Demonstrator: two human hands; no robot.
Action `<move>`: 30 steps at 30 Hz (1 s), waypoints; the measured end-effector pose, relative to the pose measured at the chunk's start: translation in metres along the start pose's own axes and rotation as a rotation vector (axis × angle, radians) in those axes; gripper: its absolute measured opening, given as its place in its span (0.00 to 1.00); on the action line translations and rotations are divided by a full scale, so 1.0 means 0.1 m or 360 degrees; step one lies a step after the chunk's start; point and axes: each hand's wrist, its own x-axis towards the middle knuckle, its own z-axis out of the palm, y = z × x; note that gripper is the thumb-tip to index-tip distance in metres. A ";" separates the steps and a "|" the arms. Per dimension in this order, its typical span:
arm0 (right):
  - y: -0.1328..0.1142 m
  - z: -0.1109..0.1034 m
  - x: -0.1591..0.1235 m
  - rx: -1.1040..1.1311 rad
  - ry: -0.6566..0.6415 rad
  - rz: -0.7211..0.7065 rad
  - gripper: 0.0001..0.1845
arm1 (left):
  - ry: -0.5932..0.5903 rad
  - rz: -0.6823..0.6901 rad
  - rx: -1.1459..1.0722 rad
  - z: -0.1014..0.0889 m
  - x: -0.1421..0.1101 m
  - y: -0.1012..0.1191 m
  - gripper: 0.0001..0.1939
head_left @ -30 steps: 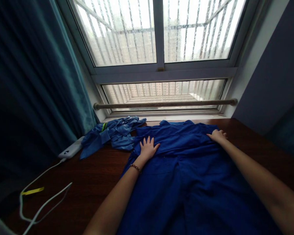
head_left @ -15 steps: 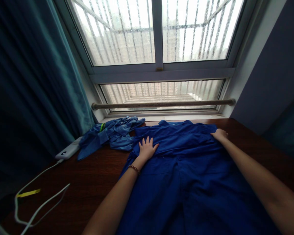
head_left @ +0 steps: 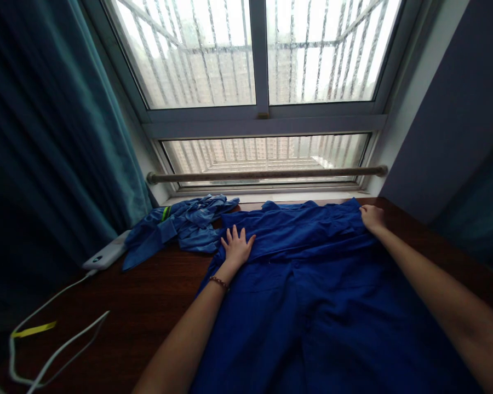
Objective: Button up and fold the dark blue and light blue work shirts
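A dark blue garment (head_left: pixel 312 295) lies spread over the brown wooden table (head_left: pixel 148 306) below the window. My left hand (head_left: pixel 236 246) rests flat on its upper left part, fingers spread; a bead bracelet sits on that wrist. My right hand (head_left: pixel 372 217) is at the garment's far right corner, fingers curled onto the cloth edge. Both forearms stretch out over the fabric.
A crumpled lighter blue garment (head_left: pixel 181 227) with a yellow-green stripe lies at the far left of the table. A white power bank (head_left: pixel 104 255) with a white cable (head_left: pixel 45 339) sits near the left edge. A teal curtain (head_left: pixel 53 137) hangs at left; a rail (head_left: pixel 267 175) crosses the window.
My right hand has slid out to the right, to the far corner of the dark blue garment, and its fingers have curled. My left hand stays flat.
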 end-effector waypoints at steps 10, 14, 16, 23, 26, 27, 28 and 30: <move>-0.19 0.24 -0.15 0.0290 -0.0471 0.0031 0.20 | -0.0017 0.0028 0.0000 0.01 -0.01 0.00 0.33; -0.33 0.28 -0.13 0.0284 -0.0468 0.0001 0.19 | 0.0028 0.0019 -0.0011 -0.06 -0.03 0.02 0.33; -0.36 0.19 -0.03 0.0223 -0.0368 -0.0028 0.18 | 0.0081 -0.0013 -0.0011 -0.12 -0.03 0.03 0.32; 0.03 -0.21 0.25 -0.0031 -0.0200 -0.0020 0.18 | 0.0164 -0.0004 -0.0014 -0.22 0.01 0.05 0.32; 0.27 -0.10 0.12 -0.0125 -0.0374 0.0003 0.13 | -0.0026 0.0065 -0.0056 -0.12 0.01 0.01 0.31; 0.33 -0.03 0.06 -0.0147 -0.0429 0.0007 0.12 | -0.0091 0.0073 -0.0081 -0.08 0.01 0.00 0.31; 0.36 0.04 0.01 -0.0164 -0.0468 0.0013 0.11 | -0.0144 0.0077 -0.0115 -0.05 0.01 -0.01 0.30; 0.39 0.16 -0.06 -0.0199 -0.0485 0.0022 0.12 | -0.0178 0.0059 -0.0217 -0.02 0.04 -0.04 0.30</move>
